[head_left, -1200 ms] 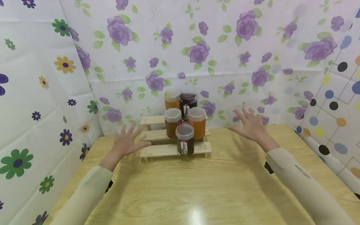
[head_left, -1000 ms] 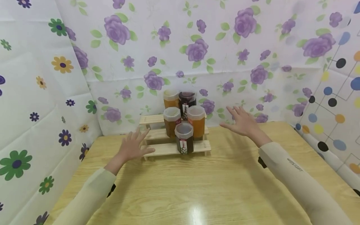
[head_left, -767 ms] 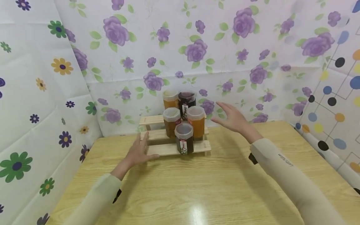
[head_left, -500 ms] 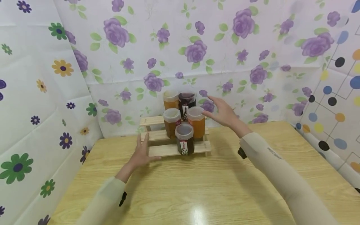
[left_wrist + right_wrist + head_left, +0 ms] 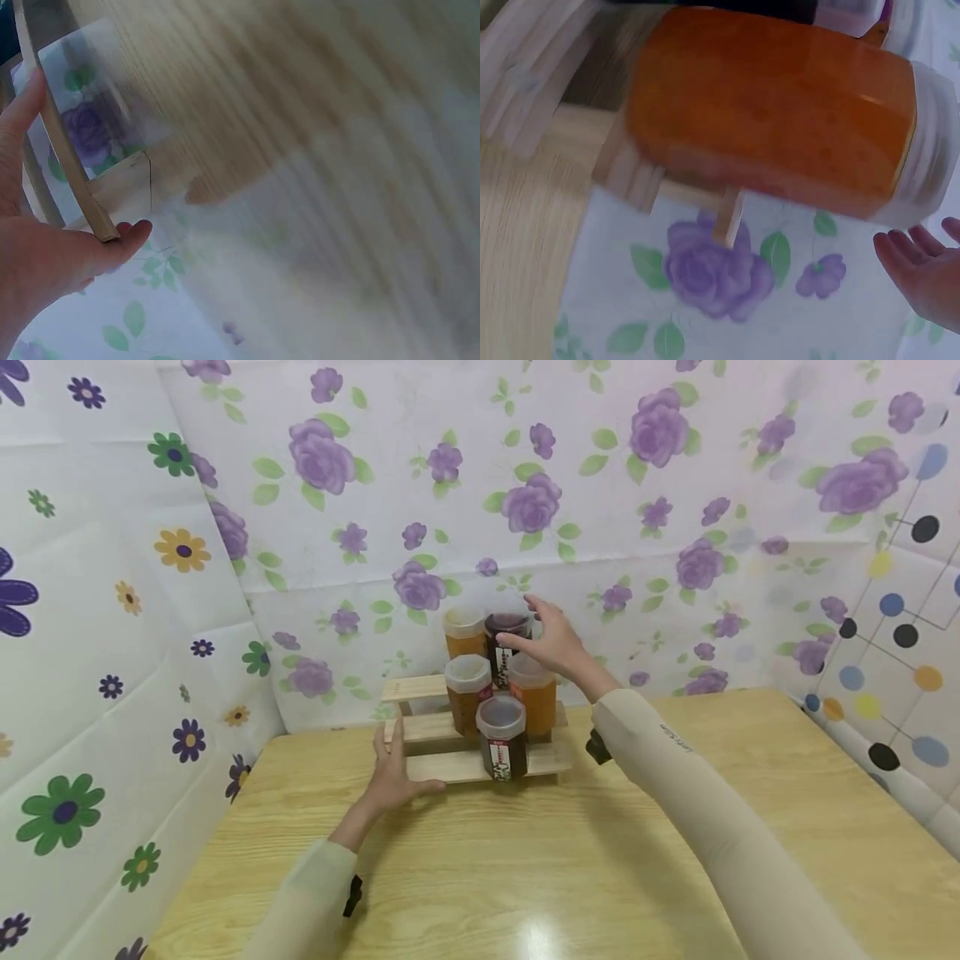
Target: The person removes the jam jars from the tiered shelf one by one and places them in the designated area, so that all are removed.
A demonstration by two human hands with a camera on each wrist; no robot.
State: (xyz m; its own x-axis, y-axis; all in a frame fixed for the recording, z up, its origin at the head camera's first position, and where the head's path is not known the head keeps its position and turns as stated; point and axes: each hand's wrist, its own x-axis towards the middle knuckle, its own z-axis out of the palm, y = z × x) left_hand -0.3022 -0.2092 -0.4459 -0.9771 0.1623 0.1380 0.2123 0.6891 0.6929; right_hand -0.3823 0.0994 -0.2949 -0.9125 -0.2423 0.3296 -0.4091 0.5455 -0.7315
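A three-step wooden rack [image 5: 448,767] carries several lidded jars. My left hand [image 5: 393,778] grips the left end of its lowest step, the thumb at the front edge; the left wrist view shows the thumb and fingers about the slat [image 5: 67,157]. My right hand [image 5: 553,643] is over the right side of the rack, fingers spread, thumb overlapping the top of the dark jar [image 5: 495,652] at the back. Below it stands an orange jar [image 5: 536,706], large in the right wrist view, its lid [image 5: 934,150] close to the fingertips.
A dark jar [image 5: 502,747] with a white label stands on the lowest step. A brownish jar [image 5: 467,703] is on the middle step, and a yellow-orange jar [image 5: 462,637] at the back left. Flowered cloth [image 5: 420,510] hangs behind the wooden table [image 5: 465,868].
My left hand has moved right to the rack's lowest step and taken hold of its end. My right hand has come left from beside the rack to over the back jars.
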